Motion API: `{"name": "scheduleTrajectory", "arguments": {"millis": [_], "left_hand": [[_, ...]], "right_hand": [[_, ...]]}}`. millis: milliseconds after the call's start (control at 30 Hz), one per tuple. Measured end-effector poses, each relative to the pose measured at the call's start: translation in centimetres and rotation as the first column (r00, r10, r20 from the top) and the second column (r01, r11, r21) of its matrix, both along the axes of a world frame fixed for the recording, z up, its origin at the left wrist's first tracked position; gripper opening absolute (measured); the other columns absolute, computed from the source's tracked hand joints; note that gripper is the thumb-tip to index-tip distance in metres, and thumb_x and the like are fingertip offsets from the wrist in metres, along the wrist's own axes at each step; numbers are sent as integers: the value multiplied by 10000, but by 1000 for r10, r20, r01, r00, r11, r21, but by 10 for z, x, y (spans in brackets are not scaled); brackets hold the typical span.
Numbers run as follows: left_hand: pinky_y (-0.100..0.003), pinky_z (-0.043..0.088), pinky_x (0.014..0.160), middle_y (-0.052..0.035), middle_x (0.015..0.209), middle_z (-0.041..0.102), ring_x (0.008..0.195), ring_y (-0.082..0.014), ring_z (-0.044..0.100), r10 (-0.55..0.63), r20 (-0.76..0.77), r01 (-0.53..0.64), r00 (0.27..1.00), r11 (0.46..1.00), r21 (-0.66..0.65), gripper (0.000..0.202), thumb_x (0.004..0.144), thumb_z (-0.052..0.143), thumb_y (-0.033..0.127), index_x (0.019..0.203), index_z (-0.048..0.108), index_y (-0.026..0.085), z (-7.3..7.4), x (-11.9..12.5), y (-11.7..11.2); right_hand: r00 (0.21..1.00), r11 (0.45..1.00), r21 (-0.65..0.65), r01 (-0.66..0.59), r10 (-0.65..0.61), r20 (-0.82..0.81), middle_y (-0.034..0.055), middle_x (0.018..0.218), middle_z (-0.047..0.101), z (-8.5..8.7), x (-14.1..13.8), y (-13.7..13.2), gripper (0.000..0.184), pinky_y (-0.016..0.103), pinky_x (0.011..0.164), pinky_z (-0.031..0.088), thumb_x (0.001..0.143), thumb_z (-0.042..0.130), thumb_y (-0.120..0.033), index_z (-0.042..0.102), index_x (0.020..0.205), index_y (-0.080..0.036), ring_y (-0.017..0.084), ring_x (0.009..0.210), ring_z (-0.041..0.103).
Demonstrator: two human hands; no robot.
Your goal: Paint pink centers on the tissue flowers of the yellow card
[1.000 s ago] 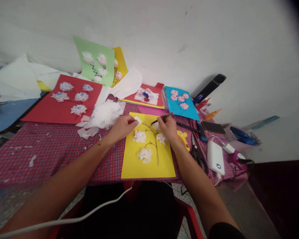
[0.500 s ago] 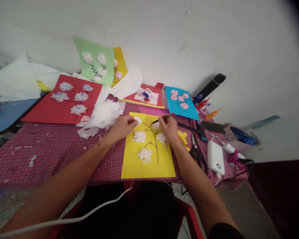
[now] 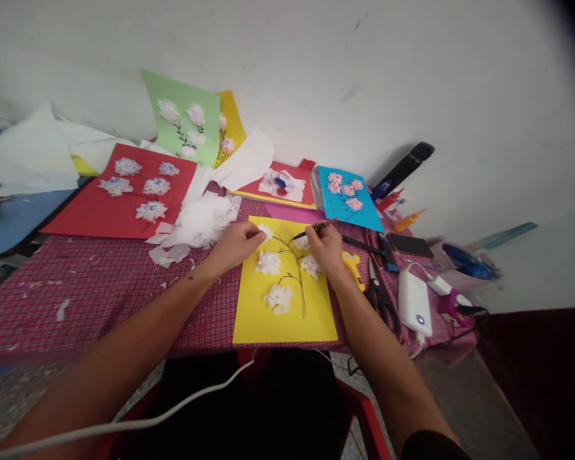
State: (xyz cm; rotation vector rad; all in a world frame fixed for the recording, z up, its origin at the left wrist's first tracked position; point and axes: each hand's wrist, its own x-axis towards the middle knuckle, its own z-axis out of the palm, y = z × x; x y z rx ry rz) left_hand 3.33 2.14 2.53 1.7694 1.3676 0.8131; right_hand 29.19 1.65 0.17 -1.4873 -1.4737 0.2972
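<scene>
A yellow sheet (image 3: 268, 313) lies in front of me on the red checked tablecloth (image 3: 100, 287). It carries white tissue flowers (image 3: 278, 297) and a drawn dark stem. My left hand (image 3: 234, 246) rests closed on the sheet's upper left corner, its fingertips pinched beside a small tissue flower (image 3: 266, 230). My right hand (image 3: 324, 246) grips a dark pen (image 3: 311, 229) whose tip touches the sheet near the top of the stem.
A pile of white tissue (image 3: 201, 220) sits left of the sheet, with a red sheet (image 3: 119, 211), a green sheet (image 3: 184, 118) and a blue sheet (image 3: 347, 198) of flowers behind. Scissors (image 3: 381, 297), a yellow glue gun (image 3: 354, 265), a white power bank (image 3: 414, 303) and a phone (image 3: 409, 245) lie at the right.
</scene>
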Motion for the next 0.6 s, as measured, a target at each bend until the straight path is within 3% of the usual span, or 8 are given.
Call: {"name": "scheduleTrajectory", "arguments": {"millis": [367, 600], "left_hand": [[-321, 470, 663, -50, 809, 750, 759, -212, 674, 2, 5, -2, 1000, 1000, 6, 267, 886, 644, 449, 859, 720, 194, -1, 0, 1], [-324, 463, 658, -51, 795, 744, 746, -212, 668, 4, -1, -3, 1000, 1000, 14, 256, 892, 644, 431, 843, 721, 192, 0, 0, 0]], "right_hand": [[998, 998, -61, -13, 17, 66, 15, 648, 613, 2, -3, 0, 304, 322, 599, 370, 869, 598, -483, 561, 707, -228, 174, 598, 522], [999, 1000, 15, 11, -10, -44, 7, 713, 634, -3, 3, -1, 279, 316, 619, 427, 885, 625, -493, 625, 874, -214, 182, 638, 559]]}}
